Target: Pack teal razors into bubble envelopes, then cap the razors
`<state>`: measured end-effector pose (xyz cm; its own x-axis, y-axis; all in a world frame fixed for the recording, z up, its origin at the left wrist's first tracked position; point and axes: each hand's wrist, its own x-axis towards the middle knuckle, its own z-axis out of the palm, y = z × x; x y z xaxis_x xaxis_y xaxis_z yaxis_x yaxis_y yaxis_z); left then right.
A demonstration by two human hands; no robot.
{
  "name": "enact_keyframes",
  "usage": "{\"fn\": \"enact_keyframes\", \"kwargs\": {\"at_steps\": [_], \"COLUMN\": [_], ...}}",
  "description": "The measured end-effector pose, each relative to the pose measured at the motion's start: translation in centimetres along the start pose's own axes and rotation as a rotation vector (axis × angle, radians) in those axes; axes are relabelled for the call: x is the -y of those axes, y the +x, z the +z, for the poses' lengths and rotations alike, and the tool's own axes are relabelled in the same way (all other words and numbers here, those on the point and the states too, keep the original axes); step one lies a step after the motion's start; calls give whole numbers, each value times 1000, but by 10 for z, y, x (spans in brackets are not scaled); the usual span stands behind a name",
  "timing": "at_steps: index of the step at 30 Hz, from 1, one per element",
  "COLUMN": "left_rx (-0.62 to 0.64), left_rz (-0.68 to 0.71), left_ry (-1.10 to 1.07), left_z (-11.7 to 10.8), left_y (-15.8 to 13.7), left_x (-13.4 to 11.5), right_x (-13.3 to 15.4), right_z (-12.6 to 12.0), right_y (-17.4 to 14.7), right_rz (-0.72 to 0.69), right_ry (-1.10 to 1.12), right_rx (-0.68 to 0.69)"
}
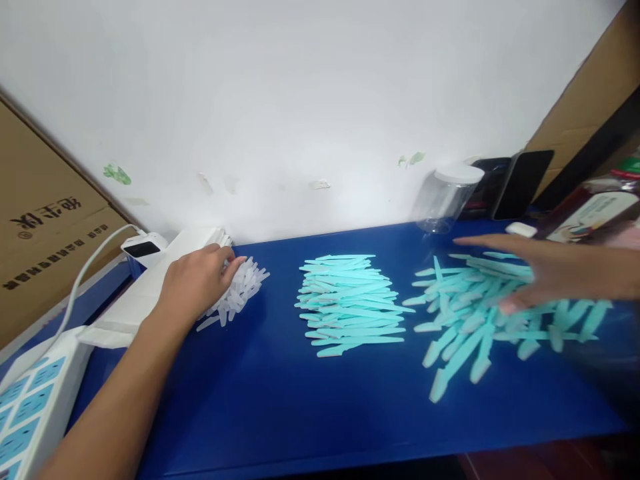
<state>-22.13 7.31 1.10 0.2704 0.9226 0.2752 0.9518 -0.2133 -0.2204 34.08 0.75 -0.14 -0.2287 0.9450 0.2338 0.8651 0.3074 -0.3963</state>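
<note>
My left hand rests at the edge of a pile of small translucent caps, its thumb and curled fingers drawn together. Whatever sits between those fingertips is hidden. Over a loose heap of turquoise eyebrow razors hovers my right hand, slightly blurred, thumb and fingers apart and nothing visible in its grasp. Between the two hands lies a neater stack of the same turquoise razors, mostly sideways. White flat paper packaging is just left of my left hand.
A clear jar with a white lid, a dark phone and a labelled bottle stand at the back right. On the left are a power strip, a white device with a cable and a cardboard box. A white wall backs the blue table.
</note>
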Motion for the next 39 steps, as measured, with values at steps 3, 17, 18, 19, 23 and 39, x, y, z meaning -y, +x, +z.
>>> {"fn": "enact_keyframes", "kwargs": {"at_steps": [3, 17, 18, 19, 23, 39], "left_rx": [-10, -12, -13, -16, -23, -24], "left_rz": [23, 38, 42, 48, 74, 77], "left_ry": [-35, -142, -143, -143, -143, -173], "left_z": [1, -4, -3, -3, -1, -4], "left_y": [0, -2, -2, -2, -3, -3], "left_x": [-3, -10, -11, -11, -11, -13], "right_x": [11, -6, -2, 3, 36, 38], "right_z": [28, 43, 41, 40, 45, 63], "right_y": [-14, -43, -45, -47, -61, -51], "right_rz": [28, 50, 55, 54, -39, -63], "right_ry": [-15, 47, 47, 48, 22, 86], "right_rx": [71, 175, 171, 175, 266, 130]}}
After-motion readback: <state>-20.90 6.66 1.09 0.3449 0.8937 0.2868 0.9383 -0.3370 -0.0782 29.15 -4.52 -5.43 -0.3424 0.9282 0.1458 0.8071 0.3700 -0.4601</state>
